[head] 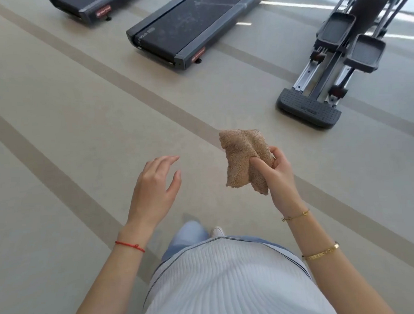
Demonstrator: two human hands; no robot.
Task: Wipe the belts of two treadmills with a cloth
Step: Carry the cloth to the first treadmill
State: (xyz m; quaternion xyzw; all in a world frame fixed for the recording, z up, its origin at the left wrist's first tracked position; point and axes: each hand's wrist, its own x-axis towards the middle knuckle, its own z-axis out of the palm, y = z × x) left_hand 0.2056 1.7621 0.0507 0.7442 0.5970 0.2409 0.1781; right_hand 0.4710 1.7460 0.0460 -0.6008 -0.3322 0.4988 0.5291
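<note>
My right hand (277, 174) is shut on a tan terry cloth (243, 158), held up in front of my waist with its corners hanging loose. To the left of the cloth, my left hand (155, 190) hovers open with fingers spread, holding nothing and not touching it. Ahead on the floor stands a dark treadmill (194, 25) whose black belt (189, 18) shows pale streaks. A second treadmill (85, 7) is cut off at the top left, only its rear end visible. Both treadmills are well beyond arm's reach.
An elliptical trainer (335, 68) with two grey pedals and a ribbed rear step stands at the right. The beige floor (54, 104) carries darker diagonal stripes. My white top, jeans and one shoe (217, 231) show below.
</note>
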